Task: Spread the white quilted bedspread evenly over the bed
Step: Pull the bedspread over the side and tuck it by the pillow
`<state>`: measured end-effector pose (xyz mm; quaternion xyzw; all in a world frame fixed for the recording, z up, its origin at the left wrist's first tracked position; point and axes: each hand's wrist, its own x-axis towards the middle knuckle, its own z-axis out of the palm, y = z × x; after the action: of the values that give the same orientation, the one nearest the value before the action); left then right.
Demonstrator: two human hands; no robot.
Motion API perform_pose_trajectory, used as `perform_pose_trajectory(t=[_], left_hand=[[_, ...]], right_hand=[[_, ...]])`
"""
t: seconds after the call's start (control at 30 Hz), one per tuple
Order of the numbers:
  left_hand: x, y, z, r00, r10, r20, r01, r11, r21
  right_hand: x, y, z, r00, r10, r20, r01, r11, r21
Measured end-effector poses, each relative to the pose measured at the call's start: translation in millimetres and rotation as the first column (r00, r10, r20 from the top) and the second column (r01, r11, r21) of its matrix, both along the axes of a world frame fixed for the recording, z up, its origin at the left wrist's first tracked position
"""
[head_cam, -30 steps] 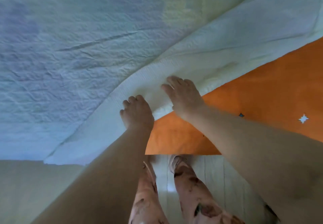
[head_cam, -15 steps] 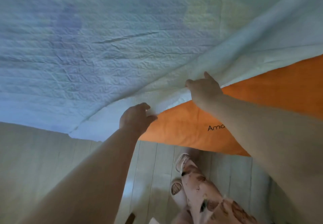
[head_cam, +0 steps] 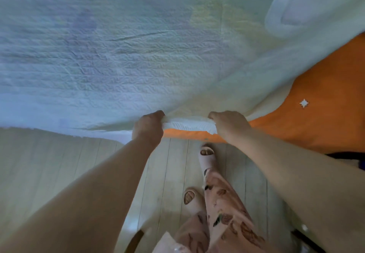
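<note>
Head view: the bedspread (head_cam: 138,55) lies over most of the bed (head_cam: 296,140), white and crinkly with quilting. Its near edge hangs off the side, above the floor (head_cam: 49,164).

At the right the orange sheet (head_cam: 325,94) is uncovered, with a small white star mark (head_cam: 303,103) on it, so coverage there is short.

The left hand (head_cam: 147,127) is curled tight around the hem. The right hand (head_cam: 227,124) is curled around the same hem, a short way along. The stretch of hem (head_cam: 187,124) between them is bunched into a thick roll and held up off the bed edge.

At top right there's a rounded lump (head_cam: 286,15) in the cloth. Can't tell if it's a fold or something underneath.

Below are a slipper (head_cam: 207,154) and a patterned trouser leg (head_cam: 227,213).

**Handling, my read:**
- It's soft and floppy with no stiffness, so it sags wherever it isn't held.
- It's a big padded piece, so probably some weight and drag across the sheet.
- The textured quilting isn't slippery, so a full-fist grip should hold, and it isn't fragile.
- Best hold is on the hem itself with the hands set wider apart, so the pull goes along the edge and doesn't gather it.
- The next pull likely goes toward the bare orange side.
- Risk: tugging from one bunched spot leaves diagonal creases and an uneven overhang.
</note>
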<state>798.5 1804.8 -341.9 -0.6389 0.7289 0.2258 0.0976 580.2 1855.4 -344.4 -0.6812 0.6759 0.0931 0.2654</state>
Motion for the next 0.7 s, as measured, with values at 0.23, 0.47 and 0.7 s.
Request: perform_pose_trajectory(t=[0.23, 0.47, 0.7], left_hand=[[32, 65, -17, 0.988, -0.143, 0.055, 0.140, 0.989, 0.055], [38, 104, -26, 0.976, -0.207, 0.067, 0.198, 0.973, 0.115], [29, 109, -47, 0.950, -0.301, 0.080, 0.267, 0.918, 0.293]], right_hand=[[7, 74, -9, 0.999, 0.035, 0.028, -0.034, 0.999, -0.005], [13, 93, -14, 0.985, 0.163, -0.049, -0.160, 0.986, 0.053], [15, 94, -35, 0.951, 0.283, -0.128, -0.266, 0.954, 0.135]])
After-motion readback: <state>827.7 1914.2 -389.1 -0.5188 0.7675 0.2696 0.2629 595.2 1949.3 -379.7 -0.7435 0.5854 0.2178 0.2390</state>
